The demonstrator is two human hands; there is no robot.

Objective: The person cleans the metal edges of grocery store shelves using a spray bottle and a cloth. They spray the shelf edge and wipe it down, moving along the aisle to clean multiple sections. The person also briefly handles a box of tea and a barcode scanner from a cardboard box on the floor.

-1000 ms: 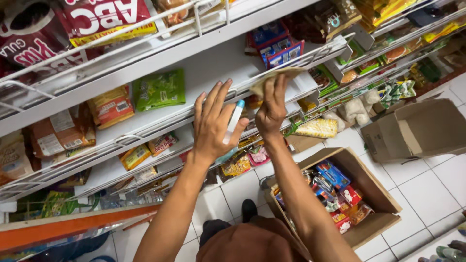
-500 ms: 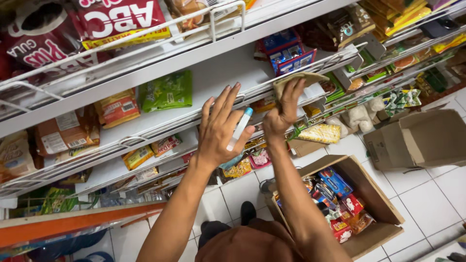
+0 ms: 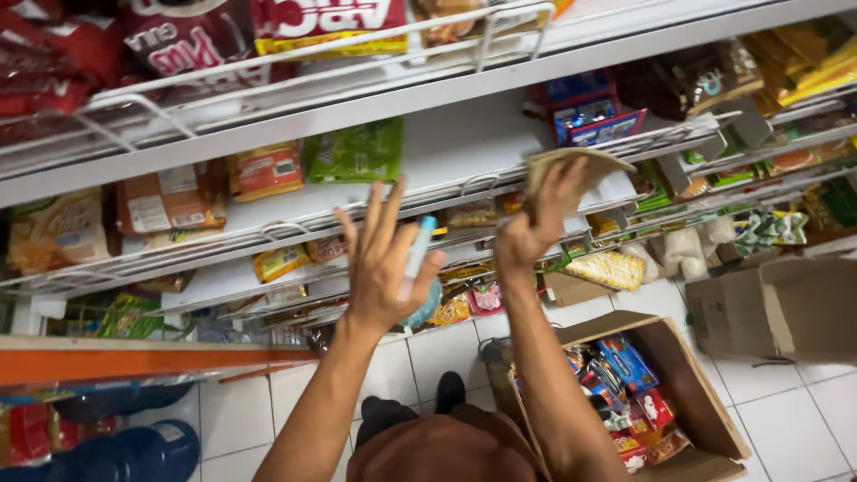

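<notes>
Flanking raised hands: green packet (image 3: 355, 152) and orange packet (image 3: 266, 170) on white shelf (image 3: 464, 143), blue boxes (image 3: 585, 114) at right. Wire rail (image 3: 295, 228) set along shelf edge; bare stretch seen between packets. Tan flat packet (image 3: 571, 168) pinched in right hand (image 3: 536, 228) at shelf edge. Left hand (image 3: 384, 259) spread wide, white-blue marker (image 3: 416, 254) held against palm. Open carton (image 3: 643, 393) seen on floor below.
</notes>
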